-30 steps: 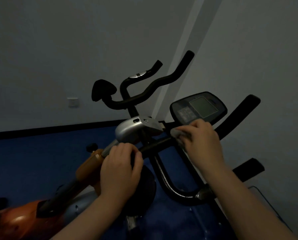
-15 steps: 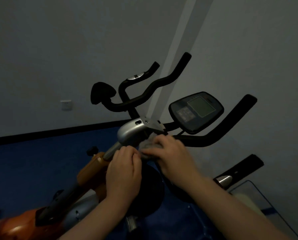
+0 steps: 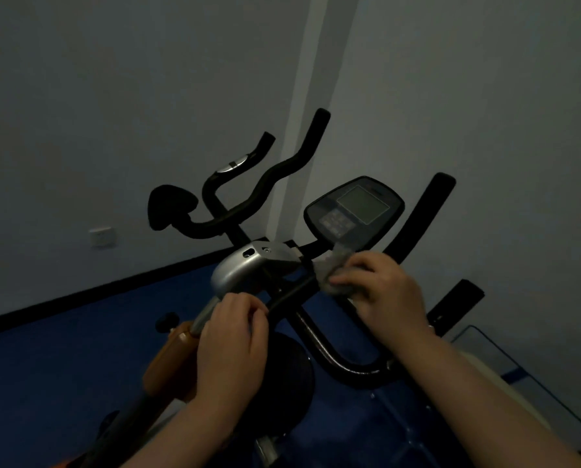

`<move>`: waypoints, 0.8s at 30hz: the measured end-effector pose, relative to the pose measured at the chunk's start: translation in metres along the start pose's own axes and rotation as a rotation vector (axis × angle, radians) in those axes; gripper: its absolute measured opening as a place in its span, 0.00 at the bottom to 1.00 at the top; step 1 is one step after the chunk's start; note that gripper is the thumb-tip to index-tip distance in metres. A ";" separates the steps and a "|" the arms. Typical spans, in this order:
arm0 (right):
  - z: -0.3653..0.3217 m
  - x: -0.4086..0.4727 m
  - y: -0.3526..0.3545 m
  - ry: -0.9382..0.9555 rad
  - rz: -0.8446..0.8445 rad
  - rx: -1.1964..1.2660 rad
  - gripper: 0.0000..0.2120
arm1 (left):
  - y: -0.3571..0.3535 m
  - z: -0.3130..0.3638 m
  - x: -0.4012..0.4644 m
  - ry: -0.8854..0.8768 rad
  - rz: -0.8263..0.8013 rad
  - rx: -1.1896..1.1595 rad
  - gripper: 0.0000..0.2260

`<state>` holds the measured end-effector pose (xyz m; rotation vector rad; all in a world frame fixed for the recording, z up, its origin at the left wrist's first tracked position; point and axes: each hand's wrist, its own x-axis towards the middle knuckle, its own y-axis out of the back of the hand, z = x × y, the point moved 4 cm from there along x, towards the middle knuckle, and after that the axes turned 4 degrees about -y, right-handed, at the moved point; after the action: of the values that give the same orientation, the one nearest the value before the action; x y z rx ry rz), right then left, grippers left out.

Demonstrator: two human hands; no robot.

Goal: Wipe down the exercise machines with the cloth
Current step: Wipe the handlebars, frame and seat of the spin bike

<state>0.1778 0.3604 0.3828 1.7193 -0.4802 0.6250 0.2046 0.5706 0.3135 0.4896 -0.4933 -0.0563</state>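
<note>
Cloth: a small grey cloth (image 3: pixel 333 273) is bunched under the fingertips of the right hand (image 3: pixel 388 295), against the black handlebar of the exercise bike (image 3: pixel 248 270), just below the console (image 3: pixel 355 211). Part of the cloth sticks out past the fingers toward the console's lower edge.
Right hand fingers: curled down over the cloth, close together, pinning it to the bar; the thumb is hidden, so how it holds cannot be told.
Right arm: bare forearm reaches in from the lower right, wrist slightly raised, back of the hand facing the camera.
Left hand: the left hand (image 3: pixel 233 342) wraps around the silver stem below the bike's silver housing, fingers curled tight and pressed together, knuckles up.
Left arm: bare forearm comes up from the bottom edge, near the centre.
Bike: black curved handlebars rise behind the housing; an orange frame part sits just left of the left hand.
Surroundings: dim room, pale walls, blue floor (image 3: pixel 45 383), a wall socket (image 3: pixel 102 237) at left, and a second black handlebar further back.
</note>
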 end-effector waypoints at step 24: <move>-0.038 0.023 -0.013 -0.295 -0.195 -0.022 0.14 | -0.029 0.026 0.045 0.078 -0.216 0.061 0.05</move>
<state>0.1977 0.4004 0.3942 1.8195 -0.5144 0.2261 0.2338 0.5261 0.3396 0.6011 -0.3648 -0.2290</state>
